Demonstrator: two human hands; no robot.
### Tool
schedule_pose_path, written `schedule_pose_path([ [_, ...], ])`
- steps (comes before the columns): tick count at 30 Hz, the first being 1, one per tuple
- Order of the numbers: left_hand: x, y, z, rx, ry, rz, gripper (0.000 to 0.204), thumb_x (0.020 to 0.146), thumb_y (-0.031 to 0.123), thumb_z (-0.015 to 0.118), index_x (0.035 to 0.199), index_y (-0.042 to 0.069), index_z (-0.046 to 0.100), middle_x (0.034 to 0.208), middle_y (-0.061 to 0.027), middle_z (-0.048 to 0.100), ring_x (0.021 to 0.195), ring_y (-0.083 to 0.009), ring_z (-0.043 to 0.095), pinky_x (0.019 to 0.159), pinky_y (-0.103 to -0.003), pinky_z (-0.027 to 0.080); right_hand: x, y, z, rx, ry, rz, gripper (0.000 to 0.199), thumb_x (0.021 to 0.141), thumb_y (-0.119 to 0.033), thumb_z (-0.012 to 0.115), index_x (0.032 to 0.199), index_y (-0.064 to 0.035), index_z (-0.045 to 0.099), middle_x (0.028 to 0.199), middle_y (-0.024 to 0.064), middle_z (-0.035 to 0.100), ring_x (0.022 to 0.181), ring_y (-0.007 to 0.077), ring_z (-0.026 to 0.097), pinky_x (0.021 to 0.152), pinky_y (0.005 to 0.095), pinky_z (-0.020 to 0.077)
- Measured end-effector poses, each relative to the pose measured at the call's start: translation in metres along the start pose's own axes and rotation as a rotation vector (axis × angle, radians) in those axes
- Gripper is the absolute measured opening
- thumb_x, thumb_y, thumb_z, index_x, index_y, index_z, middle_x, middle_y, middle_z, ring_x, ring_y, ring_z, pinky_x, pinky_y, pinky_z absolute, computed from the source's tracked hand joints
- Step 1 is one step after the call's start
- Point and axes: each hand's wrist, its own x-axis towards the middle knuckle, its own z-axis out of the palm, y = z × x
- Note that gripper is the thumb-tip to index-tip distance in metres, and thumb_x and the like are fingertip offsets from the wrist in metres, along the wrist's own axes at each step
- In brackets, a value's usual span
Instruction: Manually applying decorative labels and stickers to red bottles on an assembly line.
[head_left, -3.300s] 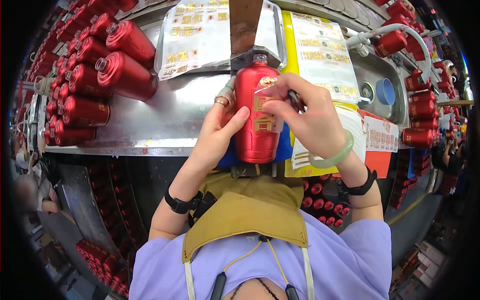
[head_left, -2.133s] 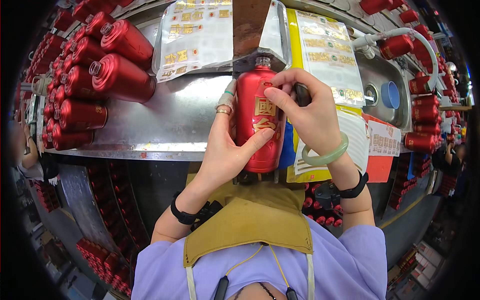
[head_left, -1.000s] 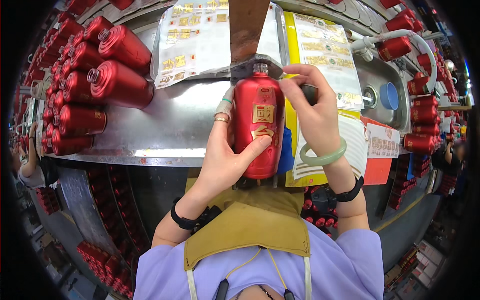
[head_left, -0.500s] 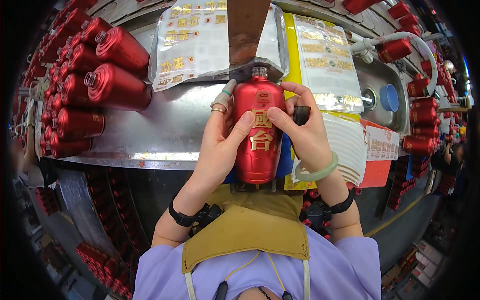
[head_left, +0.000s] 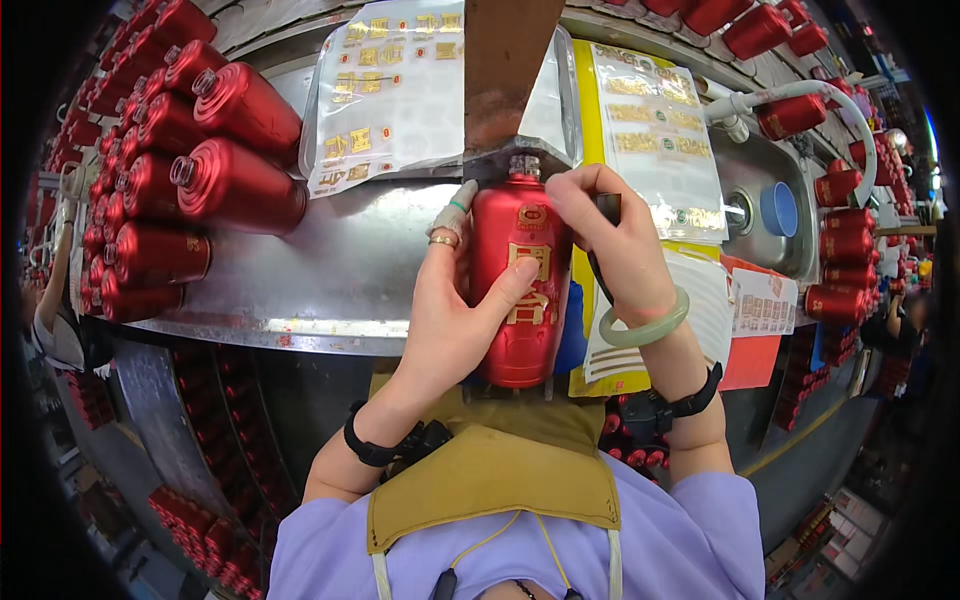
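A glossy red bottle [head_left: 515, 350] with gold characters and a small gold emblem lies in front of me, its clear threaded neck toward a brown metal upright. My left hand [head_left: 445, 290] is closed around its left side, thumb across the front. One of that hand's fingertips wears a pale cover. At the bottle's upper right shoulder, my right hand [head_left: 620, 235] has thumb and forefinger pinched together; whether anything thin is between them I cannot make out. A black flat tool [head_left: 608, 208] is tucked in its other fingers.
Several red bottles [head_left: 240, 185] crowd the left of the metal table [head_left: 300, 270]. Sheets of gold transfers [head_left: 390, 110] lie behind, with more sheets [head_left: 655, 130] on a yellow board to the right. Beyond are a sink [head_left: 740, 170], a blue bowl [head_left: 778, 208] and a white curved pipe [head_left: 850, 95].
My right thumb has left the bottle's front, and the hand has risen to its upper right shoulder, fingers pinched. My left thumb has slid further across the front. The emblem now looks brighter gold.
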Motion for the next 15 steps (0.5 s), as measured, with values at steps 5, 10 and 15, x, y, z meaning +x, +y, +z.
schedule_pose_path([
  [5, 0.001, 0.002, 0.002, 0.009, -0.003, 0.017, 0.081, 0.098, 0.01, 0.073, 0.158, -0.009, 0.023, 0.149, -0.0205, 0.048, 0.133, -0.022, 0.054, 0.112, -0.037, 0.045, 0.003, 0.009, 0.001, -0.063, -0.006, -0.102, 0.032, 0.093, -0.028, 0.08, 0.103, 0.0003, 0.068, 0.079, -0.0079, 0.049, 0.075, 0.0033, 0.045, 0.066, 0.0197, 0.0382],
  [10, 0.002, 0.006, 0.004, 0.036, 0.002, 0.022, 0.08, 0.097, 0.011, 0.073, 0.157, -0.009, 0.023, 0.148, -0.0204, 0.048, 0.132, -0.0219, 0.054, 0.111, -0.037, 0.046, 0.006, -0.011, -0.02, -0.149, -0.06, -0.258, 0.035, 0.1, -0.017, 0.064, 0.129, 0.0002, 0.054, 0.1, 0.0037, 0.062, 0.087, 0.0094, 0.055, 0.08, 0.0257, 0.048],
  [15, 0.001, 0.002, 0.003, 0.033, 0.015, 0.017, 0.08, 0.097, 0.011, 0.073, 0.157, -0.01, 0.023, 0.148, -0.0206, 0.048, 0.132, -0.022, 0.054, 0.111, -0.038, 0.046, 0.015, -0.051, -0.027, -0.66, -0.149, -0.751, 0.016, 0.091, -0.001, 0.065, 0.106, -0.0038, 0.067, 0.09, 0.0083, 0.065, 0.091, 0.0245, 0.062, 0.084, 0.0327, 0.0519],
])
